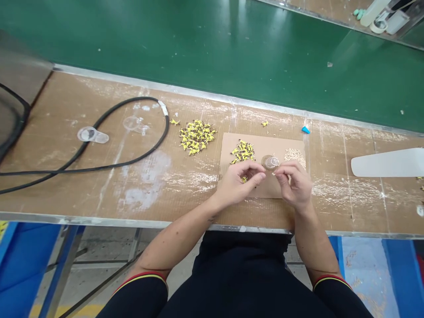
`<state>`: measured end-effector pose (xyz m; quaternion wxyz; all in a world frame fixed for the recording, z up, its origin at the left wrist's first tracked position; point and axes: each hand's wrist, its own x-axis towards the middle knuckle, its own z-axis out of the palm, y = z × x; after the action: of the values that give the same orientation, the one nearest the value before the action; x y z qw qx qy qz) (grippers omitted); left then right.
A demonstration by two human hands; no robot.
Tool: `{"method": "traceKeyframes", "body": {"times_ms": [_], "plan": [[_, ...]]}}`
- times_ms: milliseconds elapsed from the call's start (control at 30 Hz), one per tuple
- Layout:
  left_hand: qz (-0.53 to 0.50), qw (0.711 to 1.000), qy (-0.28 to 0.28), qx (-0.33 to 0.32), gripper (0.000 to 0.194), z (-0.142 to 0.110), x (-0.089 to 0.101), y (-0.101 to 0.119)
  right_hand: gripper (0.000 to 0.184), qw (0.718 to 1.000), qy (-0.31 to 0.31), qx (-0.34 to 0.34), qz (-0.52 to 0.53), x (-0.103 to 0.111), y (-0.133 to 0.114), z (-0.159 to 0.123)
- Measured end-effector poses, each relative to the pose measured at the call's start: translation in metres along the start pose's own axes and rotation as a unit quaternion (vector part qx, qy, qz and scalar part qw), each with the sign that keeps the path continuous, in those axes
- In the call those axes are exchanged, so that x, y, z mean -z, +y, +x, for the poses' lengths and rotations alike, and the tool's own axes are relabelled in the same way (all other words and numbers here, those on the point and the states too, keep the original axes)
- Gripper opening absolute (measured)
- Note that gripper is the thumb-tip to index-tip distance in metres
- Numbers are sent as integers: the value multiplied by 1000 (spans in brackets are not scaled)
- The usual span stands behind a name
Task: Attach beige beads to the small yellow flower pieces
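Your left hand (236, 183) and right hand (294, 184) hover over the lower part of a brown cardboard sheet (268, 143), wrists well apart and fingertips almost meeting. Whether they pinch something tiny between them is too small to tell. Just above those fingertips, on the sheet, stands a small clear plastic cone (271, 162) – glossy, upright, narrowing to a tip, on a round brown base. Anything inside it is too small to make out.

On the sheet, left of the cone, lies a heap of yellow-and-black parts (243, 151), with a stray yellow piece (244, 179) just by your left hand. At the sheet's right side sits a mound of pale beige granules (294, 157).

Left of the sheet, a larger heap of yellow-and-black parts (197, 137) rests on the worn bench top (185, 190). Farther left lie a clear tabbed plastic cup (92, 135) and a looped black cable (145, 98). Just beyond the sheet's far edge is a blue plastic wedge (305, 130), and well right of the sheet lies a white plastic blade (387, 162).
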<state>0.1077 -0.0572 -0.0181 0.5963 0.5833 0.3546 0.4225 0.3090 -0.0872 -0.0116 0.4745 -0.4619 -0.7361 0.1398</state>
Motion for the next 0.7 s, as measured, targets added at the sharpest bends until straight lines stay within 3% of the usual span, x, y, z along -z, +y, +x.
{"method": "traceKeyframes", "body": {"times_ms": [100, 167, 300, 467, 700], "plan": [[105, 990, 72, -53, 13, 4, 14, 5, 11, 997, -10, -28, -73, 12, 16, 3], [194, 975, 78, -75, 12, 7, 27, 8, 11, 992, -36, -46, -116, 17, 26, 3], [362, 930, 10, -68, 16, 10, 46, 9, 14, 982, -73, -71, -157, 20, 36, 1], [494, 865, -78, -40, 20, 10, 51, 5, 14, 980, -91, -64, -167, 20, 34, 0], [531, 840, -107, -3, 11, 10, 52, 10, 12, 978, -98, -61, -171, 20, 34, 0]]}}
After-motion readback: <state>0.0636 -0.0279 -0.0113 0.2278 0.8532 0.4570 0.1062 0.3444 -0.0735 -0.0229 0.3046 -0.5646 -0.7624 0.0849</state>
